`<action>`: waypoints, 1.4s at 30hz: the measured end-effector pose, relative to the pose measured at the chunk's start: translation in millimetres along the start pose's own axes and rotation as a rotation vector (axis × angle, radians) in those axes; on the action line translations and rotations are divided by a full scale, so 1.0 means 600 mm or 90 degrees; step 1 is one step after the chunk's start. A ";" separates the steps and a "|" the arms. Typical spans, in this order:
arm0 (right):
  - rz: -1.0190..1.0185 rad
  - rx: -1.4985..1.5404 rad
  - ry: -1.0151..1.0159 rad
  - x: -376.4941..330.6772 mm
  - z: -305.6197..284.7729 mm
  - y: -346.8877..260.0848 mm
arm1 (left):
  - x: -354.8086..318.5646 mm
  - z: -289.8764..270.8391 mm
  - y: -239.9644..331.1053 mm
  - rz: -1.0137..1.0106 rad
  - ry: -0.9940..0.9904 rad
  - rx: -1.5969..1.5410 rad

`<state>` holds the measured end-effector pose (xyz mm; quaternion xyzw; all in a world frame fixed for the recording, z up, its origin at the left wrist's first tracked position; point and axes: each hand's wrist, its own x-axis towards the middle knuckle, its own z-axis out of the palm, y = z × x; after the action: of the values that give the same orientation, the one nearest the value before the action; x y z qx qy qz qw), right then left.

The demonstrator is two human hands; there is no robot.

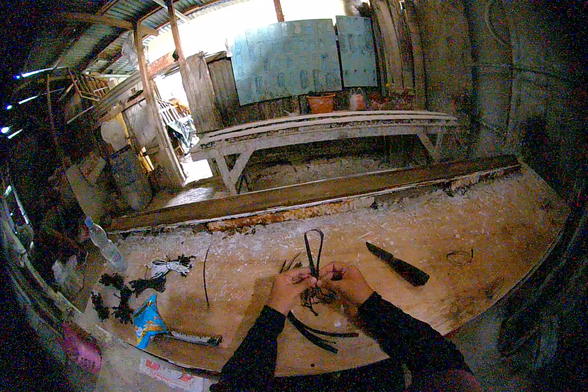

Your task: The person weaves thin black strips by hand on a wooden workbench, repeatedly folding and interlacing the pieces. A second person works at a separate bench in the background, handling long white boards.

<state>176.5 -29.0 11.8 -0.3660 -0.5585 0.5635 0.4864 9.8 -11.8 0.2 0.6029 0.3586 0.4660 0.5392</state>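
My left hand [287, 287] and my right hand [346, 279] meet over the wooden worktop [477, 228]. Both pinch a dark strip bent into a tall loop [314, 248] that stands up between them. Frayed dark ends [315, 298] hang below my fingers. Long black strips [313, 334] lie on the board just under my wrists. A dark knife [397, 264] rests to the right of my right hand, apart from it.
At the left lie a white cord bundle [168, 266], dark knotted pieces [121, 294], a blue packet [147, 320], a utility cutter [193, 338] and a plastic bottle [103, 243]. A loose thin strip [206, 271] lies left of my hands. A wooden bench [320, 127] stands beyond the raised edge beam [307, 193].
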 end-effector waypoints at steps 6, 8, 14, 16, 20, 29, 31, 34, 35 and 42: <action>-0.092 -0.167 0.027 0.005 -0.008 0.013 | 0.004 0.002 -0.011 0.001 0.025 -0.006; -0.113 -0.233 0.045 0.004 -0.007 0.010 | 0.003 0.004 -0.008 -0.003 0.020 -0.008; -0.113 -0.297 0.063 -0.004 0.003 -0.004 | -0.003 0.006 0.002 0.002 -0.007 -0.008; -0.116 -0.318 0.061 -0.008 0.005 -0.008 | -0.001 0.006 -0.002 0.001 -0.001 0.006; -0.118 -0.322 0.055 -0.010 0.006 -0.010 | 0.004 0.005 -0.010 0.000 0.051 0.005; -0.323 -0.496 0.033 -0.017 0.008 -0.032 | -0.006 0.003 0.032 -0.079 0.101 -0.086; -0.362 -0.571 0.027 -0.019 0.012 -0.038 | -0.008 0.005 0.036 -0.068 0.094 -0.113; -0.394 -0.640 0.051 -0.025 0.022 -0.050 | -0.008 0.007 0.033 -0.057 0.097 -0.097; -0.365 -0.615 0.035 -0.028 0.025 -0.056 | -0.008 0.007 0.030 -0.055 0.090 -0.105; -0.274 -0.683 -0.030 -0.038 0.031 -0.081 | -0.004 0.006 0.018 -0.061 0.080 -0.134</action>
<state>171.4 -60.8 58.9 -0.4271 -0.8385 0.0980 0.3238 11.8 -17.0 10.4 0.4951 0.3692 0.5118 0.5972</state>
